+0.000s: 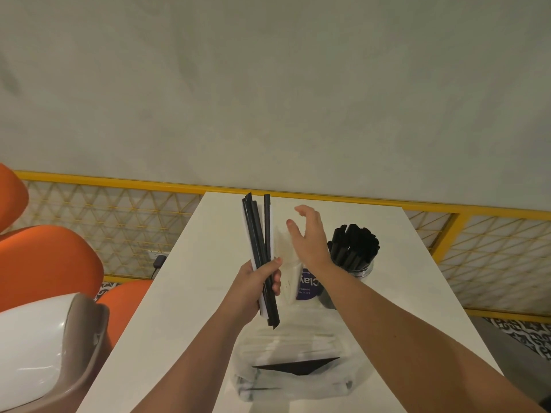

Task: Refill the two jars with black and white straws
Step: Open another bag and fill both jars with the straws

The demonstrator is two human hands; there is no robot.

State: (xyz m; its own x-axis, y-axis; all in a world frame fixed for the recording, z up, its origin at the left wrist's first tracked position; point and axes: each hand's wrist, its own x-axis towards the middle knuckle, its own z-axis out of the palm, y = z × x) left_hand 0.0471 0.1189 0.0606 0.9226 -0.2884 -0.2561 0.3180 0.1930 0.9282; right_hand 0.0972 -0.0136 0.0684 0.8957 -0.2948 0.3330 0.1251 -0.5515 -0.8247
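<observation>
Head: left hand (255,287) grips straws (267,228) upright.
Right hand (310,237) empty, fingers spread; jar (363,269) just right of it.

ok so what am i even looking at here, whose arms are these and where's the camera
There is no machine here. These are a person's two bare arms, filmed by one wide-angle camera worn on their head, looking forward and down. That is why the arms reach in from the bottom edge.

The left hand grips a bundle of black and white straws, held upright. The right hand is open and holds nothing, raised above the jars.

On the white table stand a glass jar full of black straws and a jar with a purple label, whose pale contents are hard to make out. Nearest the person lies a clear plastic bag, seemingly with more straws. Orange chairs stand on the left.
</observation>
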